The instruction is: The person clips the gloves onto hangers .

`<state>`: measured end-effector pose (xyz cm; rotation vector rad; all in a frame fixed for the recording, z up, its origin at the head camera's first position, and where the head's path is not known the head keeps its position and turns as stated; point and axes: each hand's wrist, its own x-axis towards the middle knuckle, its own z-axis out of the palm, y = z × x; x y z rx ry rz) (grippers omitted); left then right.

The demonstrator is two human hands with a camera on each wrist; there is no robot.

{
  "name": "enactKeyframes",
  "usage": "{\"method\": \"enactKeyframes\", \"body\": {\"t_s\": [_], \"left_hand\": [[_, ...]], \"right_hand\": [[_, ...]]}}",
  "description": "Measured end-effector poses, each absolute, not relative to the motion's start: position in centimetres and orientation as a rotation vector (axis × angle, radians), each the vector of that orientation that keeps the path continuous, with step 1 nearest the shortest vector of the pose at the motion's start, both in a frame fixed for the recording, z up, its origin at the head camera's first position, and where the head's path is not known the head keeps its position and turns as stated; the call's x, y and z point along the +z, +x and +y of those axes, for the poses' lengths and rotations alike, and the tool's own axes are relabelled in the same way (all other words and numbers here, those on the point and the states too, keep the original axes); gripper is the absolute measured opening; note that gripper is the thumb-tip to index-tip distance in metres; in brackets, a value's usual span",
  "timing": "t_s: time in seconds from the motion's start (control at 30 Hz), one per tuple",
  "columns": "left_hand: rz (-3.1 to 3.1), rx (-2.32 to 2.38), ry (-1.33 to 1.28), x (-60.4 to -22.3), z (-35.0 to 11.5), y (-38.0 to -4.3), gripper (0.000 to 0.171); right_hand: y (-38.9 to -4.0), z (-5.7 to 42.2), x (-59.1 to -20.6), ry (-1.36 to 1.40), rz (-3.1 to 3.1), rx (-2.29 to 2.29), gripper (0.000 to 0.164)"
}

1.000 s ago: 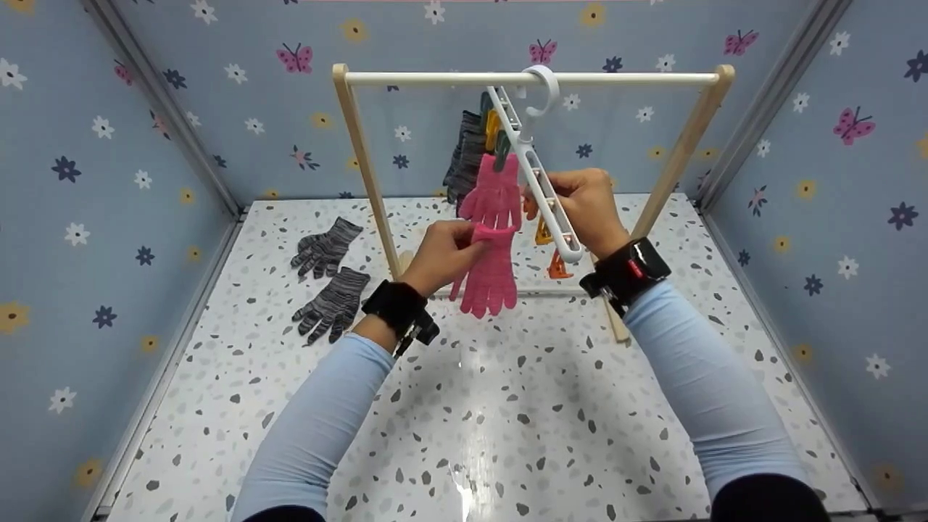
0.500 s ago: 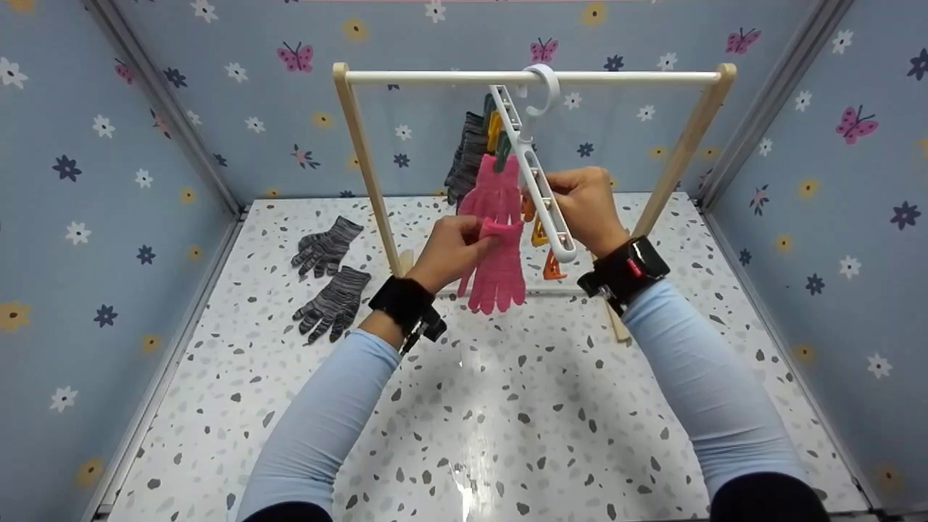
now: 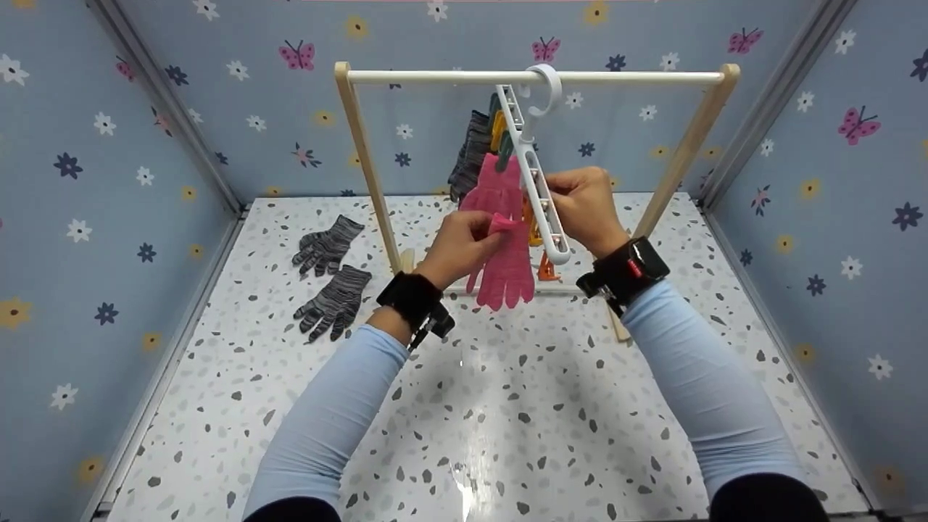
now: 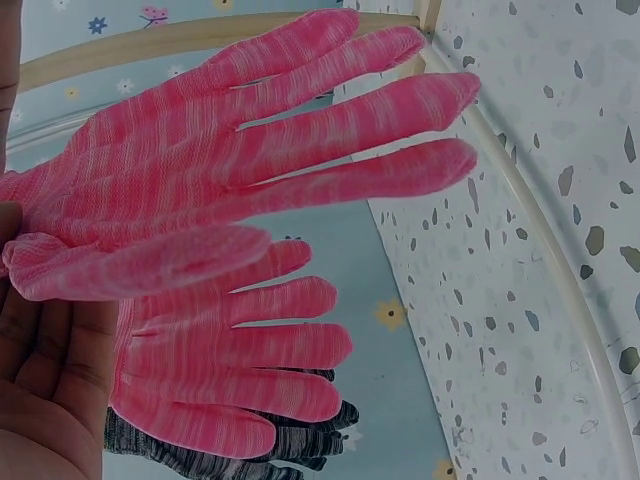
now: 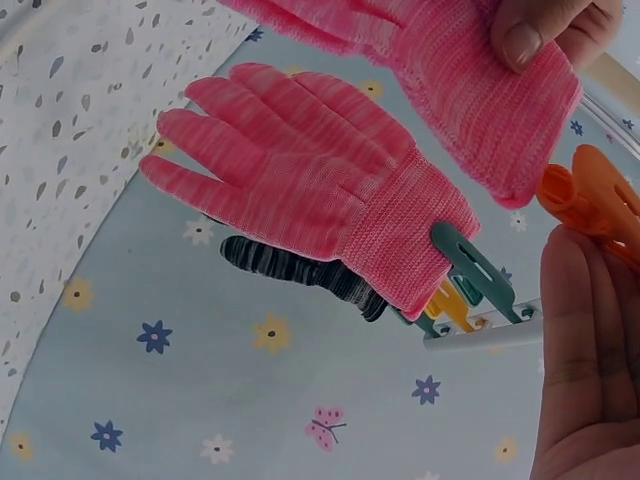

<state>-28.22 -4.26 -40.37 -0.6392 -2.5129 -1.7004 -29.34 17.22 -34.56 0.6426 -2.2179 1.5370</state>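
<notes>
My left hand [image 3: 464, 245] pinches the cuff of a pink knit glove [image 3: 507, 272], whose fingers hang down. In the left wrist view this glove [image 4: 250, 130] spreads out from the hand. Across the white clip hanger [image 3: 540, 194], my right hand [image 3: 589, 206] grips an orange clothespin [image 5: 600, 205]. The right wrist view has the held glove's cuff [image 5: 490, 110] close to this clothespin but apart from it. Just behind, a second pink glove [image 5: 300, 170] hangs by its cuff from a green clothespin [image 5: 475, 270]. The right fingertips are partly hidden by the hanger in the head view.
Dark grey gloves [image 3: 470, 156] hang farther back on the hanger. An orange clip [image 3: 548, 268] dangles at its near end. A rack with a white bar [image 3: 435, 76] and wooden legs carries the hanger. Two grey gloves [image 3: 330, 245] lie on the speckled table [image 3: 464, 406] at left.
My left hand has moved the pink glove rightward and slightly up, closer to the right hand. The hanger's near end has swung a little left. The right hand stays almost in place.
</notes>
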Motion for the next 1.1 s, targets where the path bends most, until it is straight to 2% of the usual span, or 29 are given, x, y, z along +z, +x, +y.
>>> {"method": "enactKeyframes", "body": {"t_s": [1.1], "left_hand": [[-2.415, -1.721, -0.754, -39.2, -2.8, -28.4, 0.017]], "right_hand": [[-29.2, 17.7, -34.5, 0.686, -2.237, 1.611, 0.011]]}}
